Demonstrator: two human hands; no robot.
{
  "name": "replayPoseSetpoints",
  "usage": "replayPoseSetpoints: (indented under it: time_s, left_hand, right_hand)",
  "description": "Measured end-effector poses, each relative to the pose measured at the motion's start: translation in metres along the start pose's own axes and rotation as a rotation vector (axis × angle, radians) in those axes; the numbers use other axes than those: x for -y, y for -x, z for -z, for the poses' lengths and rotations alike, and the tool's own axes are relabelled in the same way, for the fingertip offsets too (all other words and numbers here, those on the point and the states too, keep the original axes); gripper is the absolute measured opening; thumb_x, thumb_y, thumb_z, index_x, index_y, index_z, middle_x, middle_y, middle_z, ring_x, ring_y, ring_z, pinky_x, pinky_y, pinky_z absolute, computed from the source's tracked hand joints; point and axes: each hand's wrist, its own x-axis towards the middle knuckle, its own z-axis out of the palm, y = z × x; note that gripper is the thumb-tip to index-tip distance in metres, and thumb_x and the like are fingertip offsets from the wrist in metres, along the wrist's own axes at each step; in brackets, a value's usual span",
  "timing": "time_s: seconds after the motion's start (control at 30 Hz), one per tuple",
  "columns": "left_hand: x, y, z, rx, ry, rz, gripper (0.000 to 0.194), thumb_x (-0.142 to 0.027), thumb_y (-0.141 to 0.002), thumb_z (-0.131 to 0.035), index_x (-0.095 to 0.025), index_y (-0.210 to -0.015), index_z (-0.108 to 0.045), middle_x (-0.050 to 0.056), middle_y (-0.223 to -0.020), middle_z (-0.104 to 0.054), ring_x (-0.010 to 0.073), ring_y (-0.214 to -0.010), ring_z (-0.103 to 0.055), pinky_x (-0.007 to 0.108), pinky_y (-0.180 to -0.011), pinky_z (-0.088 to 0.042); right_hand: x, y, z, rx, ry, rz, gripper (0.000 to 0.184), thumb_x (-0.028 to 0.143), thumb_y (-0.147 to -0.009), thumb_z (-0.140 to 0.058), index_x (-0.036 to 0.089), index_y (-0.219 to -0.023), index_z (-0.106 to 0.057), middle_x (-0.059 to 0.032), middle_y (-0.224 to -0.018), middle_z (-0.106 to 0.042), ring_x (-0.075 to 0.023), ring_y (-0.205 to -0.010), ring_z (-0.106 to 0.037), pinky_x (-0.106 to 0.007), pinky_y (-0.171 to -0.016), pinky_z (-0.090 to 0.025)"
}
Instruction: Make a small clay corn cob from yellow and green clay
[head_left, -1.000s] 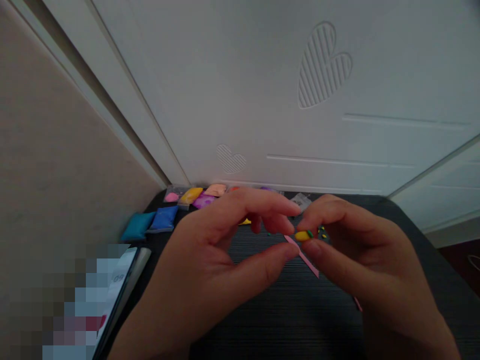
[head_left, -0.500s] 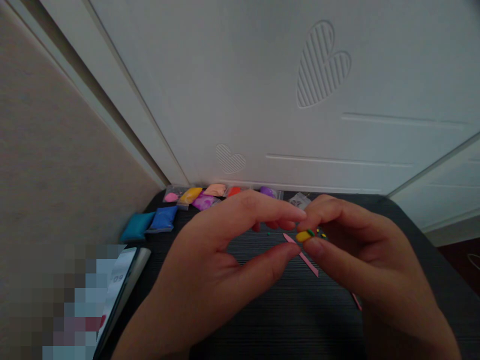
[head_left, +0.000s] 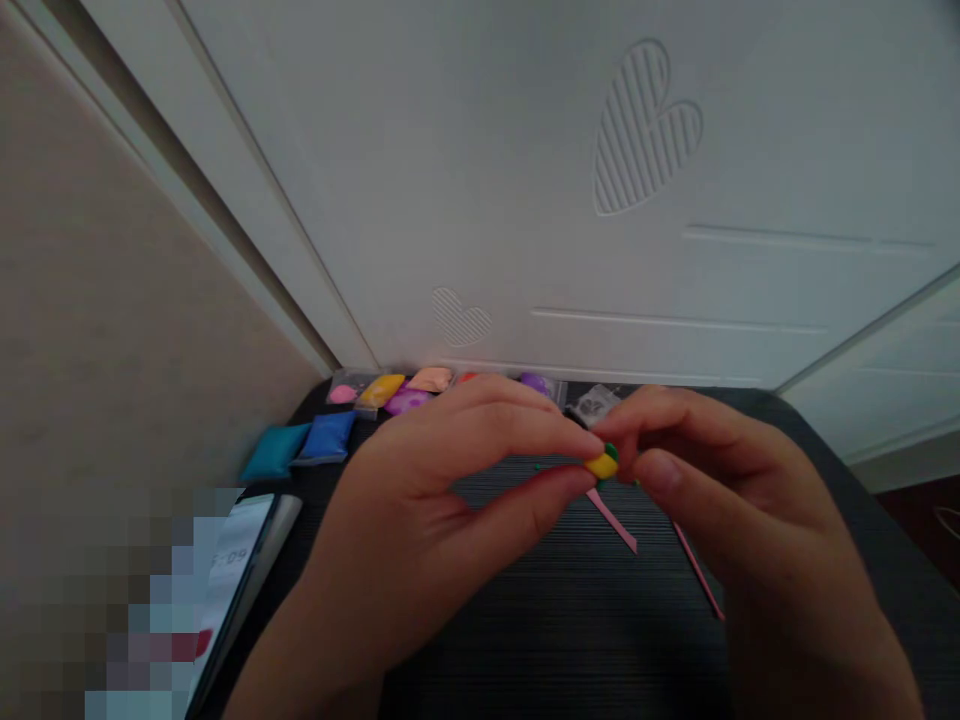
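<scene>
A small piece of yellow modelling clay with green bits on it [head_left: 602, 464] is pinched between the thumb and index finger of my left hand [head_left: 450, 490]. Close at its right side is my right hand [head_left: 720, 490], fingers curved, thumb and index a little apart with nothing seen between them. Beneath the hands, a flat pink clay tool [head_left: 615, 523] lies slanted on the dark table [head_left: 555, 630]. A second thin pink tool [head_left: 699, 573] lies partly under the right hand. A tiny green crumb [head_left: 537, 467] rests beyond the left thumb.
Along the table's back edge lie several clay packets, including yellow [head_left: 382, 390], peach [head_left: 430, 379] and purple [head_left: 536, 383]. Teal [head_left: 276, 452] and blue [head_left: 327, 437] packets lie at left, above a phone [head_left: 232, 560]. A white panel [head_left: 525, 200] rises behind.
The clay piece has passed from my right fingertips into my left pinch. My right thumb and index have parted and drawn back slightly right, uncovering more of the second pink tool.
</scene>
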Motion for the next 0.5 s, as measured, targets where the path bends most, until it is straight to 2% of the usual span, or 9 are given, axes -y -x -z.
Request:
replayPoseSetpoints:
  time_s: [0.07,0.27,0.4,0.5]
  left_hand:
    - [0.000,0.000,0.000,-0.002,0.030,0.018,0.018,-0.016,-0.071,-0.061,-0.027,-0.086,-0.064,-0.003,-0.082,-0.066,0.0141,-0.083,-0.060,0.030,-0.082,-0.047]
    - [0.001,0.002,0.000,0.000,0.140,0.115,0.017,-0.018,-0.072,-0.061,-0.027,-0.087,-0.063,-0.001,-0.086,-0.066,0.0157,-0.085,-0.060,0.030,-0.077,-0.049]
    - [0.002,0.001,0.000,-0.026,0.167,0.133,0.016,-0.019,-0.072,-0.061,-0.026,-0.086,-0.063,-0.002,-0.086,-0.066,0.0163,-0.087,-0.060,0.030,-0.077,-0.049]
    - [0.001,0.000,0.000,-0.016,0.169,0.132,0.014,-0.020,-0.072,-0.061,-0.025,-0.084,-0.063,-0.001,-0.086,-0.067,0.0170,-0.086,-0.060,0.031,-0.077,-0.050]
  right_hand:
    - [0.001,0.000,0.002,-0.024,0.027,0.036,0.014,0.027,-0.078,-0.055,0.028,-0.091,-0.061,0.0011,-0.078,-0.060,-0.0133,-0.070,-0.056,-0.024,-0.055,-0.044]
    - [0.002,-0.001,0.005,0.013,0.098,0.156,0.021,0.015,-0.073,-0.059,0.025,-0.091,-0.060,0.0003,-0.081,-0.059,-0.0137,-0.075,-0.056,-0.026,-0.061,-0.045]
    - [-0.001,0.000,-0.001,-0.047,0.115,0.256,0.020,0.012,-0.072,-0.059,0.023,-0.088,-0.060,0.0005,-0.078,-0.058,-0.0128,-0.072,-0.054,-0.027,-0.063,-0.045]
    - [-0.002,0.001,-0.005,-0.070,0.122,0.276,0.021,0.009,-0.072,-0.059,0.024,-0.087,-0.060,0.0012,-0.078,-0.058,-0.0123,-0.073,-0.054,-0.028,-0.067,-0.044]
